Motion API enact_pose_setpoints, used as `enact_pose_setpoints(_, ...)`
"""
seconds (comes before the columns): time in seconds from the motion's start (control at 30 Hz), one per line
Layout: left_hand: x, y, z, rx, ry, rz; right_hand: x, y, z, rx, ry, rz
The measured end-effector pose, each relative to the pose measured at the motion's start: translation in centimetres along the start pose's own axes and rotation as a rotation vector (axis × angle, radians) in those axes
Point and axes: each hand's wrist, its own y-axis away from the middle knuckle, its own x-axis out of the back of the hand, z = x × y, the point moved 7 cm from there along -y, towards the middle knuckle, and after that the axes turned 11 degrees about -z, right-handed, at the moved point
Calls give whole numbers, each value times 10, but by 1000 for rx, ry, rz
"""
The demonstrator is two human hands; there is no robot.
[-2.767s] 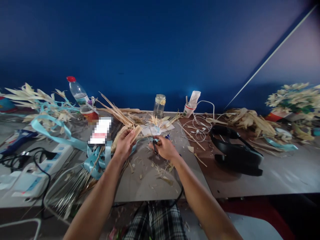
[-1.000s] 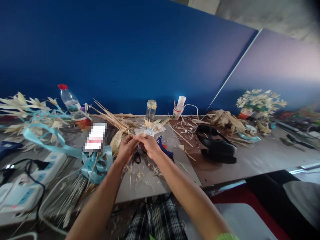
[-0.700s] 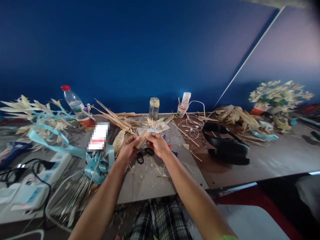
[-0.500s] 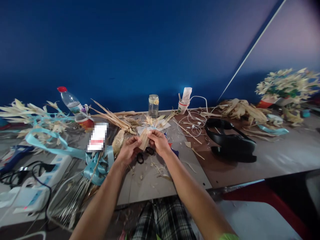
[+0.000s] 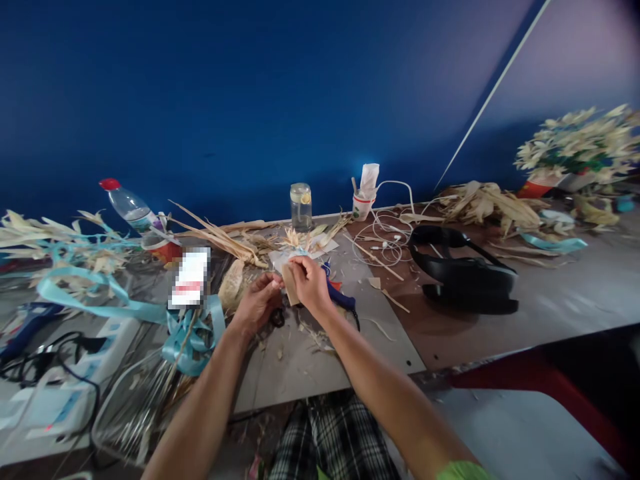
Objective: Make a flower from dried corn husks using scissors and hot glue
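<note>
Both my hands meet over the middle of the grey table [image 5: 310,360]. My left hand [image 5: 257,305] and my right hand [image 5: 310,285] pinch a pale dried husk piece [image 5: 289,289] between them, fingers closed on it. Black-handled scissors [image 5: 277,317] lie on the table just under my left hand, mostly hidden. A blue glue gun [image 5: 340,297] lies right of my right hand. Dried husk scraps [image 5: 315,337] litter the table below my hands.
A light blue ribbon [image 5: 193,333] and a phone [image 5: 189,277] lie to the left, with a power strip [image 5: 55,400]. A water bottle [image 5: 125,203], glass jar [image 5: 301,205] and paper cup [image 5: 362,203] stand by the blue wall. White cable [image 5: 385,243], black headset [image 5: 465,273], husk flowers [image 5: 583,140] sit right.
My right hand left the scissors on the table and joined my left hand on the husk piece. The view swung right, then back, and both hands now sit slightly lower.
</note>
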Motion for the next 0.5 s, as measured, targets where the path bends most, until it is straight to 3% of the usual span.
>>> enact_pose_setpoints(0.13, -3, 0, 0, -41, -33, 8, -9, 7, -8, 35, 165, -50)
enact_pose_setpoints(0.23, -2, -2, -1, -35, -60, 12, -12, 8, -12, 44, 155, -55)
enact_pose_setpoints(0.5, 10, 2, -2, 88, 26, 145, -11, -1, 19, -177, -367, -7)
